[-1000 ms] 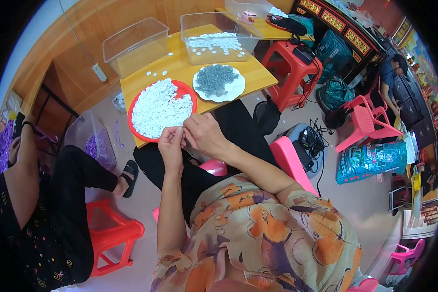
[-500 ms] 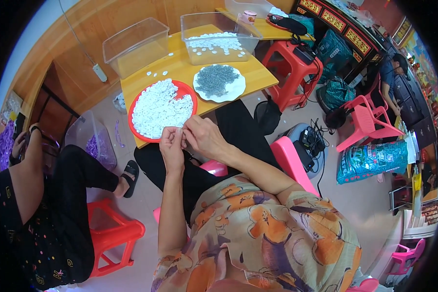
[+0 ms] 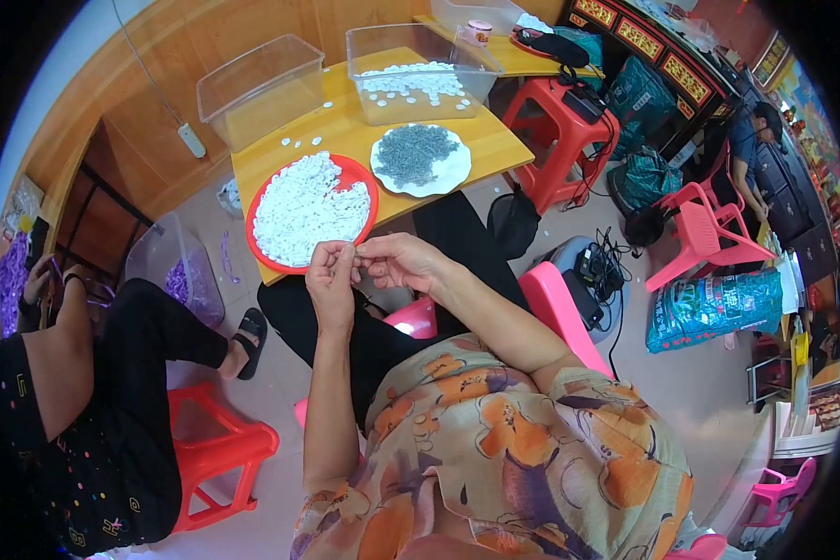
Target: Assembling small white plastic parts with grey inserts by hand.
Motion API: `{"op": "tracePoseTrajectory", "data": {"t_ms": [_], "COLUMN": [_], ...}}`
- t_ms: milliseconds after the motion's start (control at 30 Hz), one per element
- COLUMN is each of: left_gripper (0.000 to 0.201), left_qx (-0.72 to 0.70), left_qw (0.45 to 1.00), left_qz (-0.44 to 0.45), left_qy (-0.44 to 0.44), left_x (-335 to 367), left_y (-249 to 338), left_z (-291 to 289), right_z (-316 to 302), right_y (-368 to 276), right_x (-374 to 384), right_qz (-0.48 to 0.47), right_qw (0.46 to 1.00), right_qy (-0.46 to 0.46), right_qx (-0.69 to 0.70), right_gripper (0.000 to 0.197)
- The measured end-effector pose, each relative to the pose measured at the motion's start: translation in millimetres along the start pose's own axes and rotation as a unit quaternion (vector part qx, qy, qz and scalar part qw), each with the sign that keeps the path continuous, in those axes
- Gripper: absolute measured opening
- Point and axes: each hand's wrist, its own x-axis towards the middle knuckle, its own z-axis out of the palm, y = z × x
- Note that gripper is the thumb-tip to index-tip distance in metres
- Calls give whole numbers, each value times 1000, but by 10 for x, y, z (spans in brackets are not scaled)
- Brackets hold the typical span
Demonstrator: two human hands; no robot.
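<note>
My left hand (image 3: 331,275) and my right hand (image 3: 399,264) meet above my lap at the table's near edge, fingertips pinched together. Whatever lies between them is too small and covered to make out. Just beyond my left hand is a red round tray (image 3: 369,177) heaped with small white pieces (image 3: 303,210). To its right, a white scalloped plate (image 3: 453,173) carries a pile of small grey metal-looking pieces (image 3: 415,152). Farther back, a clear plastic bin (image 3: 373,107) contains flat white round pieces (image 3: 415,79).
Another clear bin (image 3: 252,103) stands at the table's far left; a few white discs lie nearby. At left a co-worker's hands (image 3: 42,280) handle purple strands beside a red stool (image 3: 215,439). Another red stool (image 3: 565,131) stands right of the table. A teal sack (image 3: 714,308) lies on the floor.
My right hand has shifted slightly down and turned, its fingertips now meeting my left fingertips. At left, the co-worker's hands have moved, with a purple strand now showing between them.
</note>
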Motion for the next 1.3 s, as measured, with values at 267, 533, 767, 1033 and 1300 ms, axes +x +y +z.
{"op": "tracePoseTrajectory", "data": {"t_ms": [267,533,767,1033,1300], "left_gripper": [9,13,13,10,9], "left_qx": [60,-10,-39,-31,41], "left_qw": [997,999,998,999,999], "left_qz": [35,-49,-47,-18,18], "left_qy": [14,17,17,17,17], "left_x": [-7,14,14,6,-10], "left_y": [-41,-120,-100,-29,16], "left_z": [-4,-52,-29,-6,5], "right_z": [68,215,243,152,81], "right_y": [65,165,121,74,71], "right_x": [29,-27,-80,-43,27], "right_qz": [-107,-477,-445,-329,-263], "right_qw": [983,626,694,804,888], "right_qy": [67,149,146,123,133], "right_qx": [-131,-599,-547,-480,-353], "right_gripper": [13,11,11,12,13]}}
